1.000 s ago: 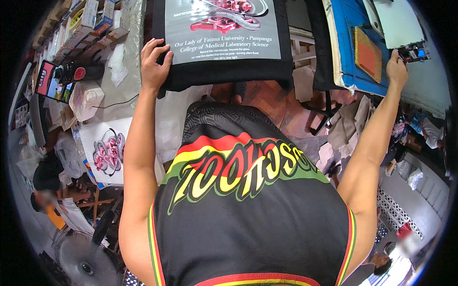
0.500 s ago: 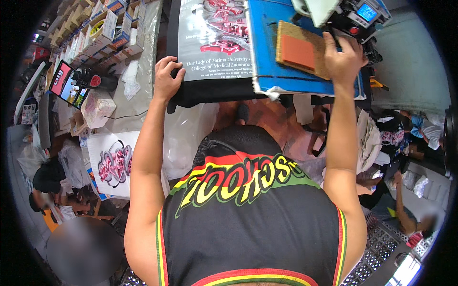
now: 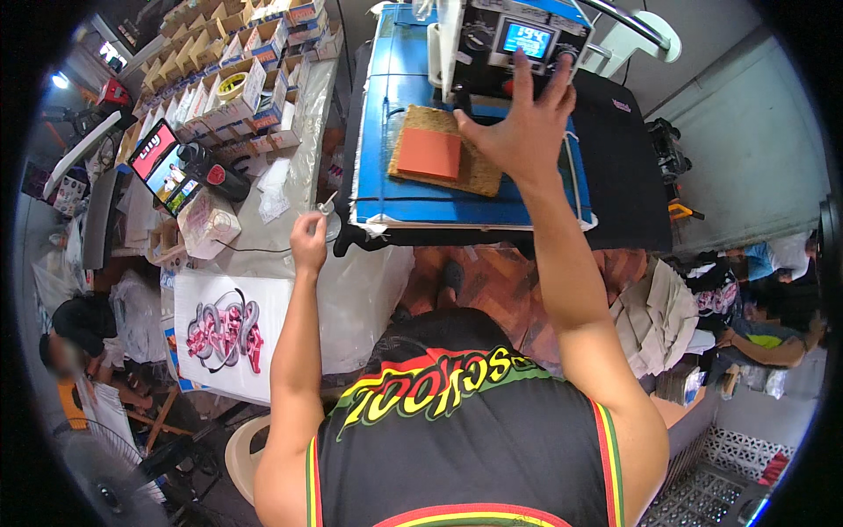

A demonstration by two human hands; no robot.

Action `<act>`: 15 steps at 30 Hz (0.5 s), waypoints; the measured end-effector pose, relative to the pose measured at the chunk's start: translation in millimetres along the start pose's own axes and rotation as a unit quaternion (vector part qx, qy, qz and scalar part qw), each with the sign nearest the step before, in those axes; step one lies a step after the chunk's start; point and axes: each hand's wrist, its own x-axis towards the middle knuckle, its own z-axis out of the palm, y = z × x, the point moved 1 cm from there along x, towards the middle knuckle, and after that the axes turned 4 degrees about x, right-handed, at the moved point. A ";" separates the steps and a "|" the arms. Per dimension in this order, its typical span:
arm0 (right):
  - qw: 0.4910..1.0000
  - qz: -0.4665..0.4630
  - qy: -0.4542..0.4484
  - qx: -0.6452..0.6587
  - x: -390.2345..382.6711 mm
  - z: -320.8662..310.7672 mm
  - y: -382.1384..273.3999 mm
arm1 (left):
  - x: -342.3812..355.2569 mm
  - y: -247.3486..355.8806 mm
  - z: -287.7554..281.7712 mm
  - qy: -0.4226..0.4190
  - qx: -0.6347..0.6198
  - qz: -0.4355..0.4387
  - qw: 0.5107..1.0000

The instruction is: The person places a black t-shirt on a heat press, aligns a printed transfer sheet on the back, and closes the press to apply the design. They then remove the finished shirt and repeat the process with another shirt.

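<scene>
The blue upper plate of a heat press (image 3: 474,208) sits in front of me, its black control box (image 3: 479,42) at the far end with a lit blue display (image 3: 528,39). Over that box reaches my right hand (image 3: 527,132), fingers spread, with fingertips at the panel just below the display and near a knob. On the plate lies a brown fibrous board (image 3: 479,174) with an orange pad (image 3: 428,154) on it. At the left, my left hand (image 3: 308,241) is curled at the table's edge beside a small pale stick-like item (image 3: 328,202); whether it grips that is unclear.
On the left table (image 3: 303,158) stand cardboard boxes (image 3: 237,97), a tape roll (image 3: 232,84), a tablet (image 3: 165,167) and a dark bottle (image 3: 215,171). A white printed sheet (image 3: 233,329) lies nearer. Folded beige cloth (image 3: 654,312) is at the right. Other people sit at both sides.
The blue plate has swung left over the printed black fabric, now hidden. My right hand has left the press handle for the control panel. My left hand has come off the fabric and curled.
</scene>
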 end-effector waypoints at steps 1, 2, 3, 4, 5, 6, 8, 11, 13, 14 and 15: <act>1.000 -0.004 0.004 0.005 0.5 2.8 -6.1 | -16.4 -1.3 -9.6 -0.006 0.014 -0.025 1.000; 1.000 -0.008 0.009 0.007 2.2 4.5 -12.0 | -32.0 -5.1 -19.6 -0.006 0.036 -0.035 0.999; 1.000 -0.011 0.022 0.011 3.1 6.5 -16.5 | -47.0 -10.7 -28.4 -0.007 0.057 -0.041 0.997; 1.000 -0.004 0.008 0.011 3.4 8.1 -20.9 | -64.4 -20.6 -37.2 0.009 0.056 -0.048 0.997; 1.000 0.004 -0.003 0.015 3.6 11.2 -28.1 | -82.5 -29.5 -45.4 0.023 0.053 -0.054 0.997; 1.000 0.015 -0.014 0.009 3.0 13.4 -31.7 | -97.1 -29.3 -51.6 0.023 0.060 -0.060 0.996; 0.997 0.048 -0.044 0.030 4.9 18.1 -40.0 | -129.5 -39.4 -63.8 0.030 0.065 -0.076 0.995; 0.998 0.061 -0.029 0.019 4.0 14.1 -41.5 | -164.3 -27.9 -59.5 0.037 0.071 -0.115 0.990; 0.997 0.064 -0.032 0.040 1.3 5.2 -39.3 | -180.4 -7.3 -46.7 -0.007 0.061 -0.085 0.994; 0.995 0.062 -0.044 0.066 0.9 -0.5 -34.3 | -187.4 4.0 -38.2 -0.051 0.066 -0.072 0.994; 0.993 0.012 -0.059 0.101 0.2 -6.6 -21.3 | -193.6 13.2 -25.1 -0.101 0.069 -0.055 0.991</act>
